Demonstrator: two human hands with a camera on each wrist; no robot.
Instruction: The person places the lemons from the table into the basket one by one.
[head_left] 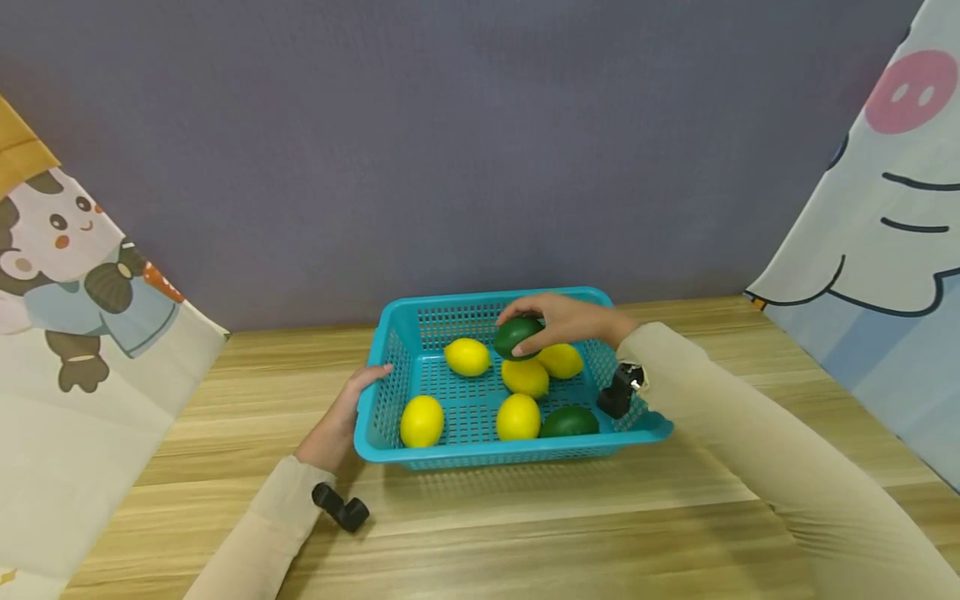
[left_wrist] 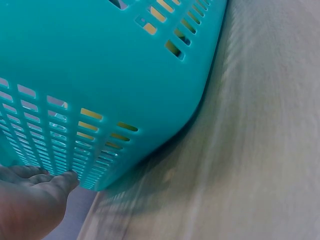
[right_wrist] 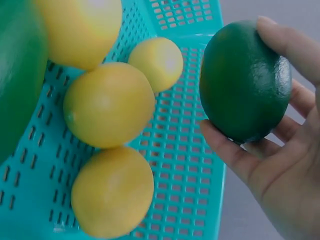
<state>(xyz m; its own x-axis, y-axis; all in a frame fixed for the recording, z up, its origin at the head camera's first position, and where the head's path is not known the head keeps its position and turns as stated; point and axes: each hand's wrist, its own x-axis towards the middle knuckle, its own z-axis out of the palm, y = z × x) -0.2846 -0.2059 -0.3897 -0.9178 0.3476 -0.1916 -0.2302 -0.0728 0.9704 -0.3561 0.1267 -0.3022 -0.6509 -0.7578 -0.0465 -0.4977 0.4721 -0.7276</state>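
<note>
My right hand (head_left: pixel 558 321) holds a dark green, glossy avocado (right_wrist: pixel 245 82) between thumb and fingers, above the blue plastic basket (head_left: pixel 480 452). A second avocado (head_left: pixel 570 421) lies in the basket's near right part, beside a yellow lemon (head_left: pixel 518 417). Further lemons are spread over the basket floor: one lemon (head_left: pixel 422 421) at near left, another lemon (head_left: pixel 467 357) toward the back, and two touching at right. On the basket's left side my left hand (head_left: pixel 348 408) grips the rim, thumb over the edge; its fingers (left_wrist: pixel 37 175) lie against the outer wall.
The basket stands on a wood-grain table (head_left: pixel 480 533), close to a grey backdrop (head_left: pixel 465 150). Cartoon-printed cloths hang at the left (head_left: pixel 97 350) and right (head_left: pixel 900 275). A small black wrist camera (head_left: pixel 341 507) sits on the left sleeve, another black camera (head_left: pixel 621 392) on the right.
</note>
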